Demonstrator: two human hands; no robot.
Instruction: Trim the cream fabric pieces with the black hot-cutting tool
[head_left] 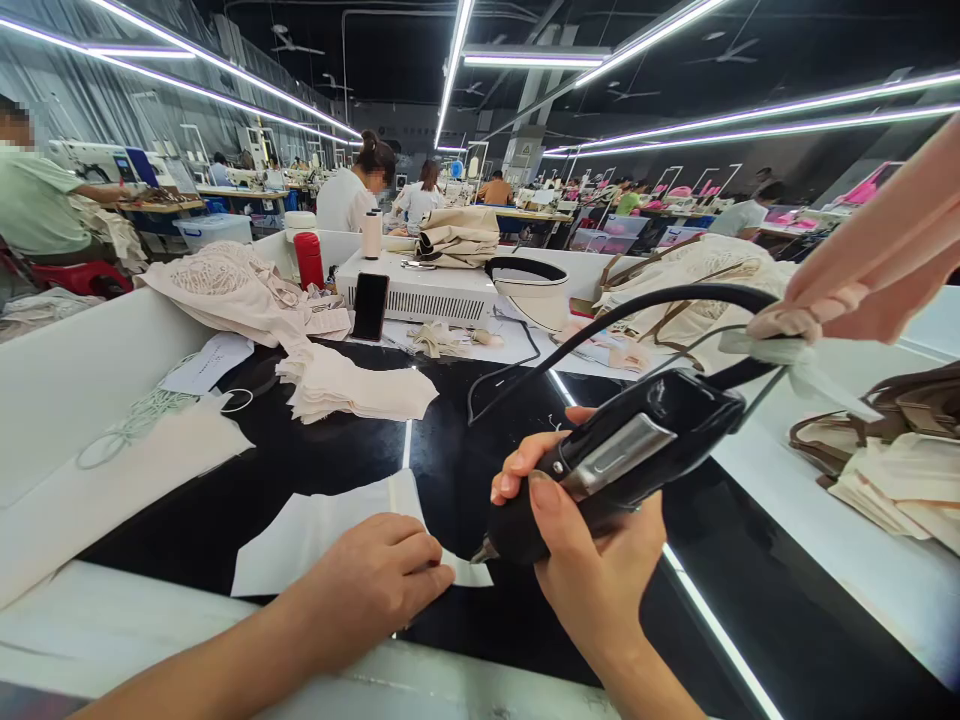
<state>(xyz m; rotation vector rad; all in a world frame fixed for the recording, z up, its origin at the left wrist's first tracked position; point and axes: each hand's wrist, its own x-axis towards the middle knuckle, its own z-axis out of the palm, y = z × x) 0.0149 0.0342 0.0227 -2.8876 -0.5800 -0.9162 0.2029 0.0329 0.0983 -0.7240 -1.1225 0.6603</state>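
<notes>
My right hand (600,560) is wrapped round a black corded hand tool (525,515) with a silver lever and a pointed metal nozzle; its exact kind I cannot tell. The nozzle points down and left, close to the right end of a cream fabric piece (315,530) lying on the shiny black tabletop (450,440). On the near edge of that fabric, my left hand (382,575) is closed, thumb and curled fingers pressed together at the cloth. Part of the fabric is hidden under this hand. The tool's black cable (675,292) arches above it.
Beige stretched cloth (877,240) ties up the cable at upper right. Stacked cream pieces (360,385) lie beyond the fabric. Behind stand a phone (370,307), a vented white box (420,295), a red bottle (308,260) and a visor (529,290). Garment piles flank the table; people sit beyond.
</notes>
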